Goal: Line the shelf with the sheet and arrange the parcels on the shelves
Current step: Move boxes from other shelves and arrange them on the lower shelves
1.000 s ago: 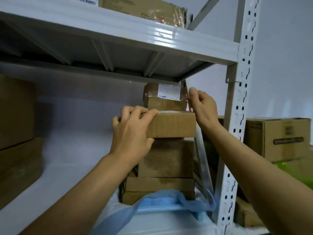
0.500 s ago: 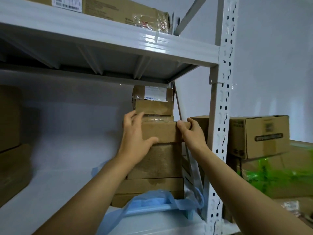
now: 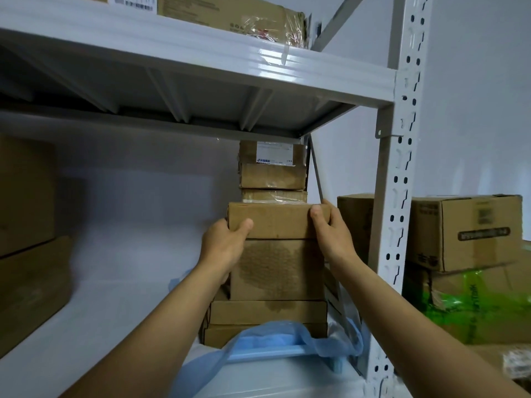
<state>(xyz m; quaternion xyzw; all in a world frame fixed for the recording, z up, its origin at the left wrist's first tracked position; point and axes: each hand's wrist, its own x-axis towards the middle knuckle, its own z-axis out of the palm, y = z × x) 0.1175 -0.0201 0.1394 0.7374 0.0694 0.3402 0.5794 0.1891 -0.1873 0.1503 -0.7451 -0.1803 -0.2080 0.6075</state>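
Note:
A stack of brown cardboard parcels (image 3: 275, 271) stands at the right end of the middle shelf (image 3: 94, 320). My left hand (image 3: 227, 242) grips the left end of a flat parcel (image 3: 278, 221) in the upper part of the stack, and my right hand (image 3: 330, 228) grips its right end. Smaller parcels (image 3: 273, 175), the top one with a white label, rest on it just under the upper shelf (image 3: 201, 58). A thin bluish plastic sheet (image 3: 267, 338) lines the shelf and bunches up at the front of the stack.
A white perforated upright (image 3: 402, 179) stands right of the stack. Large brown boxes (image 3: 26, 225) sit at the shelf's left end. A long box (image 3: 230, 12) lies on the upper shelf. Beyond the upright are cartons (image 3: 471, 228) and green plastic (image 3: 471, 305).
My left hand slid from the top of the flat parcel down to its left end. My right hand came down from the small labelled parcel to the flat parcel's right end.

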